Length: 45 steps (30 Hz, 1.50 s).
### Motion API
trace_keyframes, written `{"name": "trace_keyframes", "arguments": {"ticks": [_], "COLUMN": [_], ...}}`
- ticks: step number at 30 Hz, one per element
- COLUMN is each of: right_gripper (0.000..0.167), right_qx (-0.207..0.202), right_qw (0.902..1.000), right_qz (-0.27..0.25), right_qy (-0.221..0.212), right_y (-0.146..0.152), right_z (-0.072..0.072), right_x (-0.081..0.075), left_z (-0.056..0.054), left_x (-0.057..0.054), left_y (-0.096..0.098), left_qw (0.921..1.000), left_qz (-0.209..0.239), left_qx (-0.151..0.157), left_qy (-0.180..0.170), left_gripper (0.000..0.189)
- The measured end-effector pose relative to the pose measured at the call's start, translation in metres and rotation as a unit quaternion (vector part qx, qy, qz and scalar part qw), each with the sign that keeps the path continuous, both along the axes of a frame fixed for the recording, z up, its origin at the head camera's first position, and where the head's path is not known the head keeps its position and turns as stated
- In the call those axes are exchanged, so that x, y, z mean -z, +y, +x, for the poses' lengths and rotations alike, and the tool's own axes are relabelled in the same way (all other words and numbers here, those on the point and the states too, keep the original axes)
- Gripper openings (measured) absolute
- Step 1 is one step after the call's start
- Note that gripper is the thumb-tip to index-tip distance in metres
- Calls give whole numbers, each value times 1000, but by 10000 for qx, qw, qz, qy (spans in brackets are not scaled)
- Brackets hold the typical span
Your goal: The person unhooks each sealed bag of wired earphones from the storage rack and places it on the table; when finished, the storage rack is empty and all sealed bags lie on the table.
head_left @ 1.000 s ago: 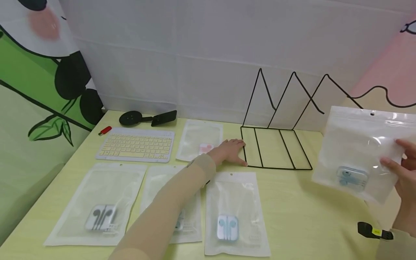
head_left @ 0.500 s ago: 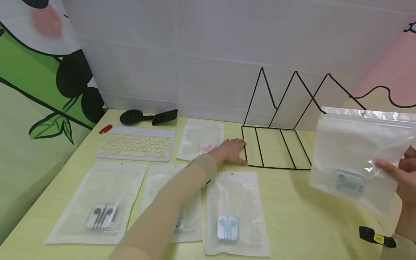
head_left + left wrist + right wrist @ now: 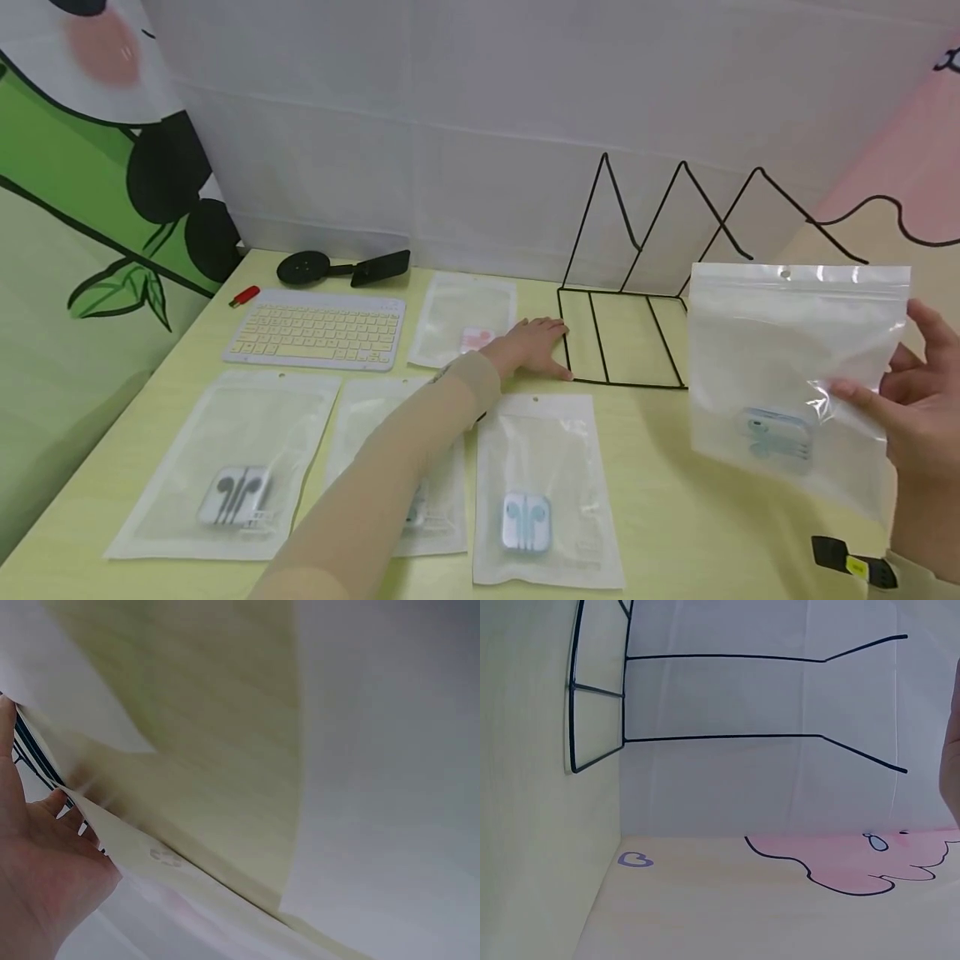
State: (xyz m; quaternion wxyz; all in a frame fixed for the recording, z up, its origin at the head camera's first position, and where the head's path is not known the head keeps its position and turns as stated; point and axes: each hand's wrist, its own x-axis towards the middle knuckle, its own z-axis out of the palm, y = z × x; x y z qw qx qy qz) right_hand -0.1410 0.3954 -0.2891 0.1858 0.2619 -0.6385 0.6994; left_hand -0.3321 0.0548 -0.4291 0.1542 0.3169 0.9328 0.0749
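Note:
At the right of the head view, my right hand (image 3: 926,396) pinches the edge of a translucent zip bag (image 3: 795,333), thumb in front. Cased light-blue earphones (image 3: 780,435) lie in its lower part. The bag is held upright above the table, overlapping the right end of a black wire rack (image 3: 630,385). My left hand (image 3: 532,346) rests at the rack's left side, fingers spread and touching the base wire. In the left wrist view its palm (image 3: 45,862) is beside bag edges. Only a sliver of the right hand (image 3: 951,765) enters the right wrist view.
Several bagged earphones lie flat: a left bag (image 3: 255,425), a middle bag (image 3: 375,417) partly under my left arm, a front bag (image 3: 547,442) and a back bag (image 3: 457,304). Behind are a white keyboard (image 3: 315,333), red USB stick (image 3: 244,296) and black stand (image 3: 303,268).
My right hand has moved left with the zip bag, bringing it across the rack's right end and more squarely toward the camera. My left hand has stayed at the rack's side.

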Motion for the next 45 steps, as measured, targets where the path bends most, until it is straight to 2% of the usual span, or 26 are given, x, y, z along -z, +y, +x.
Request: {"name": "trace_keyframes", "arguments": {"ticks": [3, 7, 9, 12, 18, 23, 27, 32, 39, 42, 45], "right_gripper": [86, 87, 89, 92, 90, 88, 87, 90, 90, 90, 91], "right_qx": [15, -465, -877, -1268, -1635, -1556, -1611, -1912, -1652, -1719, -1602], "right_qw": [9999, 9970, 9919, 9860, 9820, 9825, 9796, 9711, 9679, 9651, 9647], "right_qz": [-14, -453, -750, -903, -546, -198, -217, -448, -210, -156, 130], "right_qy": [-137, -421, -526, -592, -774, -1010, -1183, -1359, -1883, -1971, -2087], "right_y": [-5, -9, -11, -15, -19, -20, -22, -24, -18, -15, -13], "right_z": [3, 7, 8, 9, 10, 13, 15, 16, 19, 19, 17], "right_x": [2, 7, 10, 16, 28, 42, 52, 64, 76, 79, 81], "left_z": [-1, -1, -1, 0, -1, -3, -2, -2, -3, -3, -3], "left_x": [-1, -1, -1, -1, 0, 2, 2, 1, 3, 4, 4], "left_y": [0, 0, 1, 1, 0, 1, 1, 1, 1, 2, 2], "left_qw": [10000, 10000, 10000, 10000, 10000, 9999, 9999, 9999, 9999, 9999, 9999], "left_qz": [10, 0, -14, -39, -39, -91, -99, -101, -51, -49, -65], "left_qx": [-6, 5, 22, 36, 30, 81, 95, 64, 50, 58, 51], "left_qy": [15, 24, 20, 10, 10, 78, 91, 64, 82, 115, 128], "left_gripper": [95, 96, 96, 95, 95, 96, 95, 95, 95, 95, 95]}}
